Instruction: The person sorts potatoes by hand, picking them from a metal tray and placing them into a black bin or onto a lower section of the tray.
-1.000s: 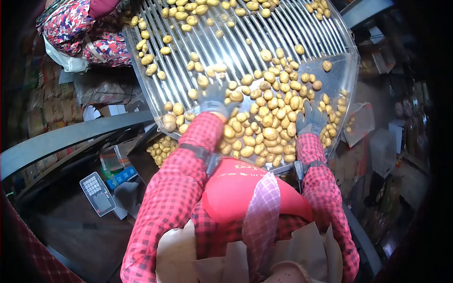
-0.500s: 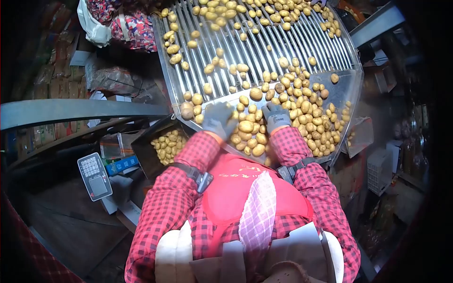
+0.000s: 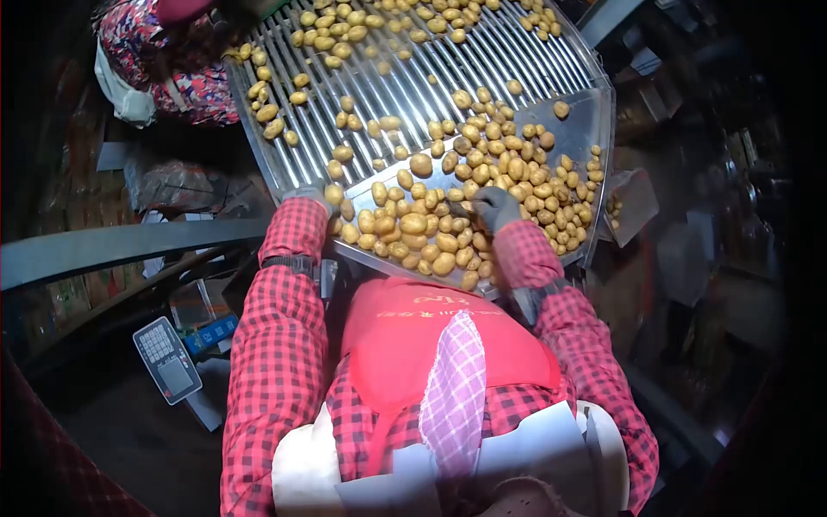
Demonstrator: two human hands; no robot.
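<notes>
While a co-worker in flowered clothes point(image 3: 202, 95) shows at the upper left, a keypad point(image 3: 167, 360) sits lower down on that side. Next comes the left hand point(image 3: 308, 193), gloved, at the left corner of the tray point(image 3: 583, 116), right by some potatoes point(image 3: 413, 224); its fingers are partly hidden, so I cannot tell whether they grip any. Potatoes lie heaped across the tray, others scattered over the bars point(image 3: 412, 102) beyond. Gloved too, the right hand point(image 3: 495, 208) is at the heap, its grasp unclear. Farther right, potatoes reach the tray's edge.
</notes>
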